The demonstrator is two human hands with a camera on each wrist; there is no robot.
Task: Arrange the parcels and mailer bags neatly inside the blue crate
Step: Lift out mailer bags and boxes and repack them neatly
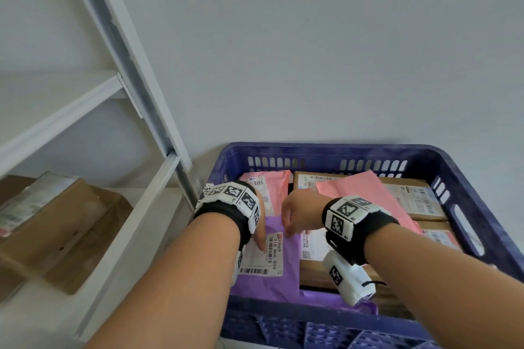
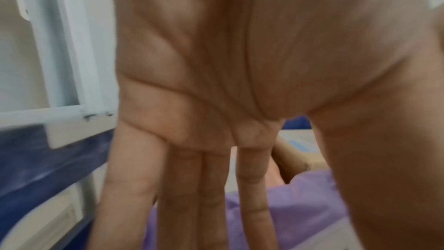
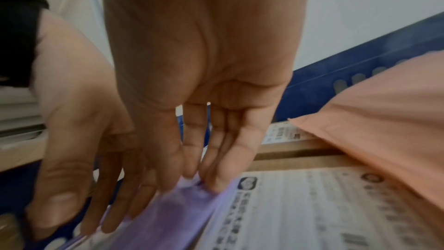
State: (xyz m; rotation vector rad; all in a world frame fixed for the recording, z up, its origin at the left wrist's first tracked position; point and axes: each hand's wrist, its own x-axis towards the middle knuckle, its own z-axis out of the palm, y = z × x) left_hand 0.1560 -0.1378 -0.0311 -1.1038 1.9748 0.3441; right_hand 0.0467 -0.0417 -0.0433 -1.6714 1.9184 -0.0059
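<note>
1. Reaching forward and down from the near edge of the blue crate (image 1: pixel 482 195), both forearms extend side by side over its left half, each wrist wrapped in a black band with white coded markers.
2. The left hand (image 1: pixel 259 224) points down at the purple mailer bag (image 1: pixel 286 263), palm turned toward the crate's left wall. In the left wrist view its fingers (image 2: pixel 180 187) are straight and close together, tips down on the purple plastic; the thumb lies on the bag's white shipping label (image 1: pixel 262 256).
3. The right hand (image 1: pixel 300 214) hangs just beside the left, wrist bent, palm down. Its fingers (image 3: pixel 223 159) are loosely extended and slightly spread, holding nothing; in the right wrist view the tips touch the far edge of the purple bag where it meets a labelled cardboard parcel (image 3: pixel 300 206).
4. The purple bag lies flat in the near-left part of the crate.
5. A pink mailer bag (image 1: pixel 365 195) lies tilted across cardboard parcels on the crate's right side; another pink bag (image 1: pixel 269 184) sits in the far-left corner.
6. A white metal shelf (image 1: pixel 85 110) left of the crate carries a cardboard box (image 1: pixel 71 232).
</note>
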